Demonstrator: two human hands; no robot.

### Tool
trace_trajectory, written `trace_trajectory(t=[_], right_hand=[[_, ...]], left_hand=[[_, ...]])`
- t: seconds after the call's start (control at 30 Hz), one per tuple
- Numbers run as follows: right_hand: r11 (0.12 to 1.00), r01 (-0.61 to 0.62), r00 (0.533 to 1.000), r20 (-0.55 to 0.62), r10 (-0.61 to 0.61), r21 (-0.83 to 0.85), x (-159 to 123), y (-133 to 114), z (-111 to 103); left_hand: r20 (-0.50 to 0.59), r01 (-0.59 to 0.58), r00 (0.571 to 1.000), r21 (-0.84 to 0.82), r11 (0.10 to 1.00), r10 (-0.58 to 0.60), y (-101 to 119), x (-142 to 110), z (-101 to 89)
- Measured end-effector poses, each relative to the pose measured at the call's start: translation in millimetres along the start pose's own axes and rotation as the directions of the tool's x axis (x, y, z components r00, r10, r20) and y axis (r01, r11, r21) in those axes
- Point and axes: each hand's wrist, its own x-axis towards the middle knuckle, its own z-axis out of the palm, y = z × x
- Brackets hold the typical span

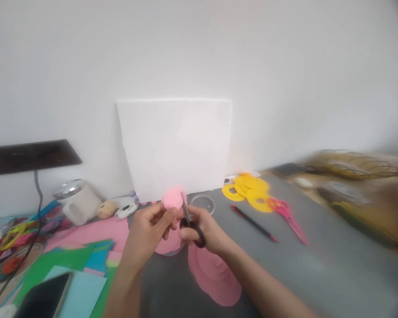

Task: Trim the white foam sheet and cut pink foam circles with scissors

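Observation:
Between the thumb and fingers of my left hand (155, 224) is a rounded piece of pink paper (171, 198), raised above the table. My right hand (204, 225) grips dark-handled scissors (195, 232), their blades pointing up along the right edge of the paper. Whether the blades are parted cannot be made out. Below my hands lie more pink paper circles (215, 278), overlapping in a loose pile. Another pink stack (170, 242) is partly hidden behind my left hand. A clear round lid or ring (203, 204) rests just past my right hand.
A white board (179, 145) leans on the wall. Yellow paper rings (252, 190), a dark pen (255, 224) and pink scissors (290, 218) lie right on the grey table (318, 269). Leftward are a white mug (79, 203), coloured paper (66, 260) and a phone (43, 297).

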Motion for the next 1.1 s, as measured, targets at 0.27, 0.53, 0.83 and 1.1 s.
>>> trace_trajectory(t=[0.27, 0.53, 0.83, 1.1], right_hand=[[1.000, -0.008, 1.000, 0.027, 0.009, -0.025, -0.3, -6.9, 2.1], [1.000, 0.019, 0.999, 0.042, -0.019, -0.004, -1.0, -10.4, -0.8], [0.999, 0.019, 1.000, 0.024, -0.018, -0.042, -0.5, -12.6, 0.3], [1.000, 0.023, 1.000, 0.008, -0.023, -0.007, -0.6, -8.6, -1.2]], left_hand=[[-0.013, 0.005, 1.000, 0.076, 0.997, -0.004, 2.0, 0.8, 4.9], [0.032, 0.007, 0.999, 0.127, 0.992, -0.011, 0.2, 0.7, 1.0], [0.018, -0.018, 1.000, 0.098, 0.995, 0.016, -0.9, -0.1, -2.5], [-0.006, -0.030, 1.000, 0.088, 0.996, 0.030, -0.8, 1.2, -3.4]])
